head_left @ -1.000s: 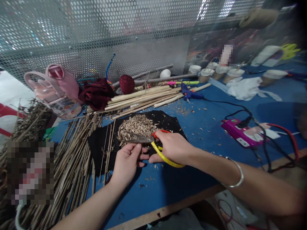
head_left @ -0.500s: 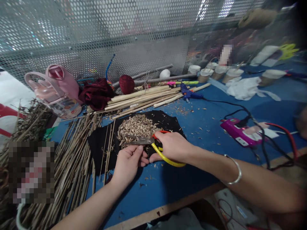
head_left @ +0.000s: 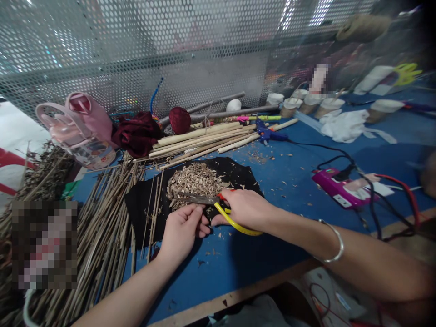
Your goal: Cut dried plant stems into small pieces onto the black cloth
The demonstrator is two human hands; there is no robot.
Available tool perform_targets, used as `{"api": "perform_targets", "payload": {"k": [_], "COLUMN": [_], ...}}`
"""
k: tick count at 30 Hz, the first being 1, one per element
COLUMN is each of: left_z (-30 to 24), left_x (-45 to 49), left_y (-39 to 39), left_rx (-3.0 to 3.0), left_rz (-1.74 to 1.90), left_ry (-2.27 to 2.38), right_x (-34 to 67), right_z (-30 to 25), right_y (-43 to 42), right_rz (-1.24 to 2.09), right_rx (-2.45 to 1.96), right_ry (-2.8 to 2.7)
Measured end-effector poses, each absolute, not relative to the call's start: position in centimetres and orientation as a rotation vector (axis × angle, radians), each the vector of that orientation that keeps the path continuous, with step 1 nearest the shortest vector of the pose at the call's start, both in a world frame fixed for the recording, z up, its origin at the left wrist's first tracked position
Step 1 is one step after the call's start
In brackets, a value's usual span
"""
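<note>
My right hand (head_left: pixel 243 206) grips a pair of scissors (head_left: pixel 235 221) with yellow and red handles. The scissor blades point left and lie nearly together over a heap of short cut dry stem pieces (head_left: pixel 195 178). Just below the blades, my left hand (head_left: pixel 184 227) is closed in a pinch with thumb against fingers. What it pinches is too small or hidden to make out. Under the heap spreads a black cloth (head_left: pixel 238 169) on the blue table. A few thin dry stalks (head_left: pixel 156 211) lie across the cloth's left side.
A large bundle of dry stalks (head_left: pixel 105 209) fills the left. Behind the cloth lie pale peeled sticks (head_left: pixel 204 135), a blue glue gun (head_left: pixel 267 132), a dark red yarn ball (head_left: pixel 180 120) and a pink bottle (head_left: pixel 91 154). A purple power strip (head_left: pixel 335 186) with cables sits at right.
The scissor blades have closed from slightly apart to nearly together. My left hand stays in almost the same place.
</note>
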State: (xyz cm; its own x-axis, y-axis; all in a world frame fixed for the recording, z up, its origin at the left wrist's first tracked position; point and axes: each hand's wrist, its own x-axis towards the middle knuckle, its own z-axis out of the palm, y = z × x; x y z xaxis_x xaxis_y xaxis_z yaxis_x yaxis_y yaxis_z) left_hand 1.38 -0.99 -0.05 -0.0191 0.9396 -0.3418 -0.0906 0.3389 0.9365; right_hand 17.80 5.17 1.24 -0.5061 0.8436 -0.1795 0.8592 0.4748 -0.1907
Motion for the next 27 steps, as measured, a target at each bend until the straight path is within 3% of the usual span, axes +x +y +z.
{"api": "perform_targets", "payload": {"k": [27], "left_z": [-0.4], "left_x": [1.4], "left_y": [-1.1], "left_rx": [0.767], "left_rz": [1.125], "left_ry": [1.269], "right_x": [17.4], "right_z": [1.2], "right_y": [4.7], "right_rz": [-0.542], "right_rx": [1.506], "right_ry": [2.926]}}
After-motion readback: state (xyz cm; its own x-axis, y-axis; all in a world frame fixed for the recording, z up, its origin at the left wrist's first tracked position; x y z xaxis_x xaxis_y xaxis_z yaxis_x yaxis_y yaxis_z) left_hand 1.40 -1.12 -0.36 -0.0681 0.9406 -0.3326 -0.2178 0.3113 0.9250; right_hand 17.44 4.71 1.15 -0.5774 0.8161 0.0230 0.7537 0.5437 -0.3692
